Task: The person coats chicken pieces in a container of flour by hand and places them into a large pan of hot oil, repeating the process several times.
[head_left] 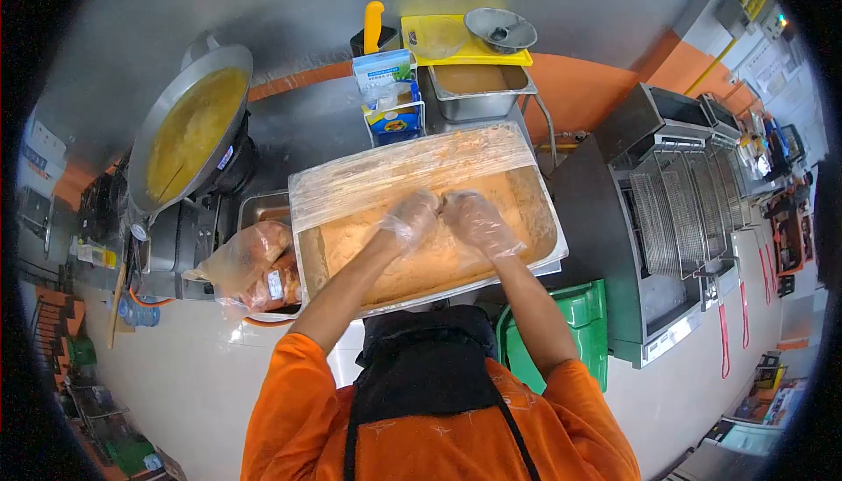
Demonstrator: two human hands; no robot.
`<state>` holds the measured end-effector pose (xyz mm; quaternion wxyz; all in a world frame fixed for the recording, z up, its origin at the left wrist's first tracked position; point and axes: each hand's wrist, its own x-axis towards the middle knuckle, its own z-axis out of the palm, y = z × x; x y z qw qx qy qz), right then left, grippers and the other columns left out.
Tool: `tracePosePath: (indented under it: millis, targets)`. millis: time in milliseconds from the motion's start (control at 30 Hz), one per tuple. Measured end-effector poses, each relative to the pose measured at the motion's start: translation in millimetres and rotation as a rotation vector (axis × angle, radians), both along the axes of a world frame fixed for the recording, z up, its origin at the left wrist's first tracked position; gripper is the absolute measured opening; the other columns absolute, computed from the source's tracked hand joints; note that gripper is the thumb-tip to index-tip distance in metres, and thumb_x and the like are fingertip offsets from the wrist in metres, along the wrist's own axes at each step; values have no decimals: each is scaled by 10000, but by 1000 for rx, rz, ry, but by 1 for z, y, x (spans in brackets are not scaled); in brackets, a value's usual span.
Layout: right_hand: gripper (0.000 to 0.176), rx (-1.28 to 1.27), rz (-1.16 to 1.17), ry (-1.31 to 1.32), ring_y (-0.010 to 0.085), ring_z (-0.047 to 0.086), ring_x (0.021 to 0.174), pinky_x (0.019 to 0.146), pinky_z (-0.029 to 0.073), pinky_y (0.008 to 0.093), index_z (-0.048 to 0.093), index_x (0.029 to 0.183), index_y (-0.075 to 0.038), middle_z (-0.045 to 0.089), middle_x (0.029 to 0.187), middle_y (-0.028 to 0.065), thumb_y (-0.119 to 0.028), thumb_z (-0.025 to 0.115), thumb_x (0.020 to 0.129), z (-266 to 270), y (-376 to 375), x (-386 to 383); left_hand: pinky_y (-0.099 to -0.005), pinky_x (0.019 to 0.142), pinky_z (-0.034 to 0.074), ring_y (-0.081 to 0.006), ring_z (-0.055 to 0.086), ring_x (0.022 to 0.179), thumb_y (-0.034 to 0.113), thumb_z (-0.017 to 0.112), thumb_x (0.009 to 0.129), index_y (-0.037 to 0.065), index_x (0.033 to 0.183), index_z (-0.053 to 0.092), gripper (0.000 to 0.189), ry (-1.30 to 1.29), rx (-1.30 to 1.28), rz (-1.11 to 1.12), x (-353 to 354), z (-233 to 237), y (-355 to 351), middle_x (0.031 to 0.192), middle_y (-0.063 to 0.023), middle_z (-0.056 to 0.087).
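Note:
A large metal tray (309,284) of orange-tan breading flour (412,275) lies in front of me, its far part covered by clear plastic film (386,178). My left hand (412,218) and my right hand (478,222), both in thin clear plastic gloves, meet over the middle of the tray near the film's edge. The fingers of both are curled and closed, with the fingertips almost touching. Whatever lies between them, if anything, is hidden by the gloves and fingers.
A wok of yellow oil (197,130) stands at the left, above bagged raw meat (259,262). Behind the tray are a yellow-handled knife (374,25), a metal pan (478,108) and a bowl (500,29). Fryer baskets (675,209) are at the right; a green bin (561,327) stands below.

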<state>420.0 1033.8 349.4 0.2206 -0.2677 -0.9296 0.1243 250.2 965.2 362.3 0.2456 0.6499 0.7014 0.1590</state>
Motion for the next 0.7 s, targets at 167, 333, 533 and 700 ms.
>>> tracePosePath:
  millis: [167,333,533,700]
  targets:
    - [142,-191,-227,-111,313,617,860,771,487,410,618,868,-62,636,866,164,-140,501,844,56,5,28,-391,817,486,-339,615,947,-50,514,772,-8,1044,607,290,-322,231,-95,-41,34,-26,1018,-232,630]
    - [157,67,-110,0,314,624,842,786,492,404,621,886,-55,639,828,169,-156,506,854,-6,4,-1,-369,900,457,-294,578,1048,-57,516,772,55,1175,569,422,-323,28,-129,-27,32,-14,1127,-169,609]
    - [191,-186,-107,-87,319,641,809,737,499,433,625,887,-35,641,812,204,-198,532,847,-1,11,-10,-389,923,447,-330,557,1075,-74,490,766,60,1199,558,458,-145,5,-210,-39,28,-20,1149,-194,587]
    - [222,61,-78,95,371,618,860,778,484,438,626,926,-17,640,872,223,-203,537,842,1,1,1,-399,931,438,-345,555,1067,-69,482,762,60,1205,550,466,-158,34,-185,-32,41,-26,1148,-203,582]
